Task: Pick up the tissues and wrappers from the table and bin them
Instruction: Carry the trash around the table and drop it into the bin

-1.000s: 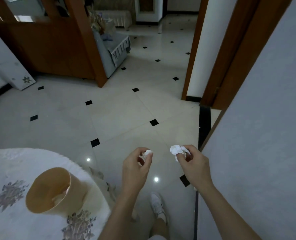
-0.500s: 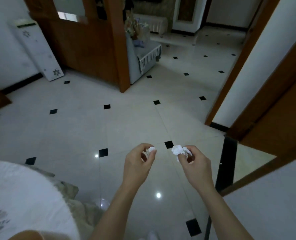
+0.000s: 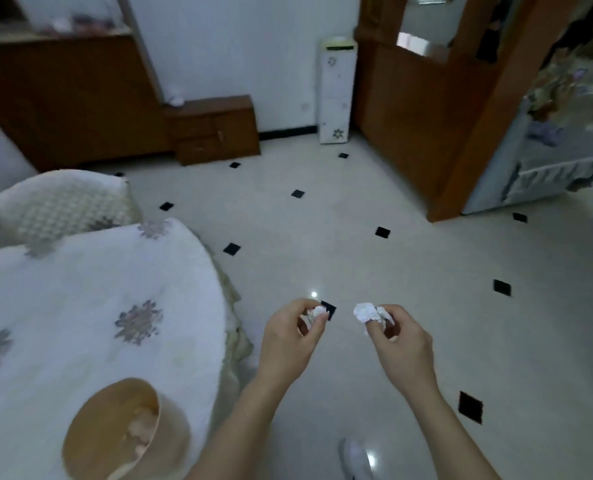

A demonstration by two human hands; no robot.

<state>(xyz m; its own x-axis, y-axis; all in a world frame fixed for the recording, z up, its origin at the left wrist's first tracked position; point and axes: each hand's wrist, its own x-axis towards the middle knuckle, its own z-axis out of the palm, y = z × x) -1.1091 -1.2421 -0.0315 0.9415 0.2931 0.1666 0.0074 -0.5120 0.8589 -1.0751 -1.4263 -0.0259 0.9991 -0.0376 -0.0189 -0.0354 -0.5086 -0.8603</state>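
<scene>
Tissue [image 3: 365,312], white crumpled wad (no clear long axis), pinched in right hand [image 3: 400,344] fingertips, smaller wad [image 3: 317,312] pinched in left hand [image 3: 293,341], both over floor [image 3: 374,265].

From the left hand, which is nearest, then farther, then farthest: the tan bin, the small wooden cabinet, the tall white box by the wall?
From the left hand:
1. Tan bin, on the table, lower left.
2. Small wooden cabinet, far left wall.
3. Tall white box, against the far wall.

Dim, cool indoor light; a small glare spot on the glossy floor [image 3: 314,294] (edges smeared by motion blur, wide-angle bending).
</scene>
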